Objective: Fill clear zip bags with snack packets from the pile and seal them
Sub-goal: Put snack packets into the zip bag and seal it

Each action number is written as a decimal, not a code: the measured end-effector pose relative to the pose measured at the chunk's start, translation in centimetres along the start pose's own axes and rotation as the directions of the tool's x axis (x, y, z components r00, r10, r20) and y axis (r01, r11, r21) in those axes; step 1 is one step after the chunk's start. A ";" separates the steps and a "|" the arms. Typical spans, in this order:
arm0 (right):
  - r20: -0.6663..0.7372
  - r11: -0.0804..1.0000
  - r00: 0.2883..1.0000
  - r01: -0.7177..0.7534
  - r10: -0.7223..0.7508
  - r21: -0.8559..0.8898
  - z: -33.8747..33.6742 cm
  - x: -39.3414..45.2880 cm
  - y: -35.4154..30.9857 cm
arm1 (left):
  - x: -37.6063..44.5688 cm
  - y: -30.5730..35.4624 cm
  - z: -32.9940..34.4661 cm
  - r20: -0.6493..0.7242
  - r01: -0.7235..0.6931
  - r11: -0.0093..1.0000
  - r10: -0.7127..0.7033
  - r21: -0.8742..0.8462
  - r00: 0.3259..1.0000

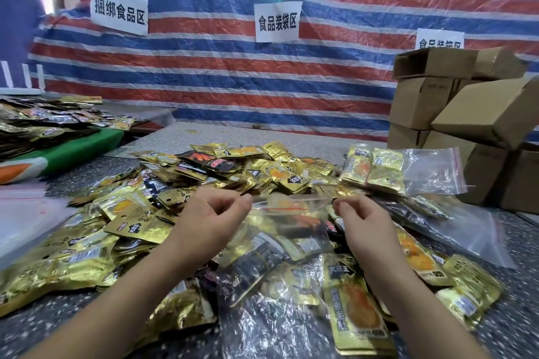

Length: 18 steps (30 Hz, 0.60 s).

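Hands meet over the snack packet pile (227, 172): the clear zip bag (291, 213), at centre, is pinched at its top edge by the left hand (213, 213) at nine o'clock and the right hand (364, 218) at three o'clock. Cardboard boxes (455, 114) are stacked at two o'clock.

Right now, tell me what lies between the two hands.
In the head view, the top edge of a clear zip bag spans the gap between the left hand and right hand, each pinching one end. Snack packets lie beyond it.
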State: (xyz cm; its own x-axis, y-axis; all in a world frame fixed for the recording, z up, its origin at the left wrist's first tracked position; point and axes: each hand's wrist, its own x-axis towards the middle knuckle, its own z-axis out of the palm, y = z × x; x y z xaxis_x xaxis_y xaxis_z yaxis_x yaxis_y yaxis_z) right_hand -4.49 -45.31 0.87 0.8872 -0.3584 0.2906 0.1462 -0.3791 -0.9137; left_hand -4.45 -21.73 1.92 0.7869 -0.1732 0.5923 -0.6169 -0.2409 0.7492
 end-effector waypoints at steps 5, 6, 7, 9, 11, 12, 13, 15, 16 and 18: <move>0.145 0.885 0.979 0.190 -0.141 -0.426 0.5 0.5 1.8 | 0.3 -0.5 -0.2 0.044 0.046 0.998 -0.045 -0.031 0.998; 0.225 0.842 0.964 0.236 -0.141 -0.486 0.7 0.4 2.0 | 0.3 -0.6 -0.4 0.060 0.055 0.998 -0.053 -0.036 0.997; 0.309 0.798 0.943 0.277 -0.120 -0.535 0.9 0.3 1.9 | 0.3 -0.7 -0.5 0.078 0.061 0.997 -0.058 -0.040 0.995; 0.411 0.675 0.907 0.361 -0.092 -0.644 1.2 0.5 1.2 | 0.3 -0.9 -0.6 0.106 0.068 0.997 -0.063 -0.040 0.992; 0.464 0.554 0.878 0.443 -0.113 -0.704 1.3 1.1 0.2 | 0.3 -0.9 -0.6 0.126 0.073 0.996 -0.066 -0.048 0.990; 0.490 0.528 0.866 0.463 -0.099 -0.712 1.2 1.3 -0.3 | 0.3 -0.9 -0.6 0.131 0.076 0.995 -0.068 -0.058 0.989; 0.509 0.518 0.858 0.468 -0.072 -0.716 1.2 1.5 -0.6 | 0.3 -1.0 -0.6 0.131 0.082 0.994 -0.072 -0.069 0.989; 0.519 0.521 0.854 0.453 -0.022 -0.723 1.1 1.5 -0.6 | 0.4 -1.0 -0.6 0.126 0.091 0.993 -0.081 -0.075 0.989; 0.513 0.538 0.858 0.441 -0.019 -0.718 1.0 1.4 -0.4 | 0.4 -1.0 -0.5 0.128 0.094 0.993 -0.085 -0.069 0.988; 0.488 0.602 0.872 0.415 -0.047 -0.683 1.0 1.0 -0.2 | 0.4 -1.0 -0.4 0.143 0.102 0.993 -0.093 -0.057 0.985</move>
State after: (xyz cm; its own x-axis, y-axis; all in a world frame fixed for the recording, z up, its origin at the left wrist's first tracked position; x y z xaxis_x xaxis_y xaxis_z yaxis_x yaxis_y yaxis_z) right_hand -3.18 -44.77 1.09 0.9799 0.1214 0.1583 0.1569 -0.9592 -0.2354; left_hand -3.49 -21.21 1.55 0.8345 -0.2845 0.4720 -0.5335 -0.2027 0.8211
